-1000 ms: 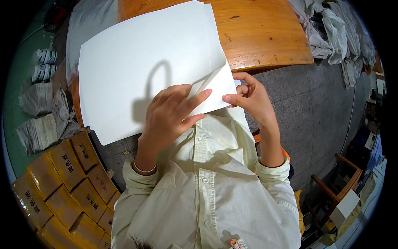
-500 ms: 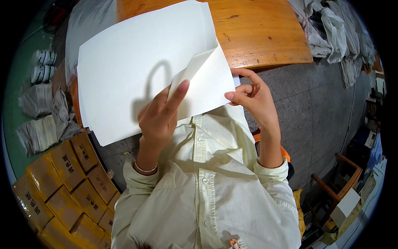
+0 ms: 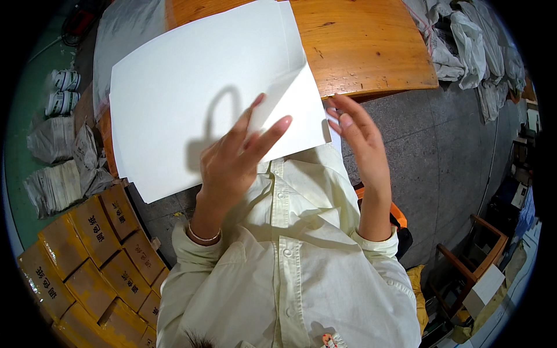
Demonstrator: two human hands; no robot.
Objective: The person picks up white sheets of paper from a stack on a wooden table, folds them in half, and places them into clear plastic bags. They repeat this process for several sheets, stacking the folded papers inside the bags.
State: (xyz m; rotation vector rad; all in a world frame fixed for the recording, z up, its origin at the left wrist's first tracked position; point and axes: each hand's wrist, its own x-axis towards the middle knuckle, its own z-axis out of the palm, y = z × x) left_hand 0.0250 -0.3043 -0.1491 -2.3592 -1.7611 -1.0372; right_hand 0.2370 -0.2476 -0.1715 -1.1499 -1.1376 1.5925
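Note:
A stack of large white paper sheets [image 3: 174, 98] lies over the table's near edge, reaching towards my lap. Near its right side, some sheets are bent up in a curled flap [image 3: 282, 95]. My left hand [image 3: 235, 153] rests against this flap with thumb and fingers spread; its fingertips touch the paper, and the lower fingers are partly hidden. My right hand [image 3: 362, 136] hovers just past the right edge of the stack, fingers loosely bent and apart, with nothing visible in them. A shadow of a hand-like shape and a loop falls on the paper.
The wooden table [image 3: 371, 46] extends behind the paper, with clear plastic sheeting [image 3: 127, 35] at its left. Taped cardboard boxes [image 3: 96, 232] are stacked at lower left, below wrapped paper bundles [image 3: 55, 185]. Plastic bags [image 3: 467, 40] lie at upper right; a wooden frame [image 3: 478, 255] stands lower right.
My right hand has let go of the paper's right corner and moved slightly right. My left hand has shifted a little right, its fingers spreading wider over the flap.

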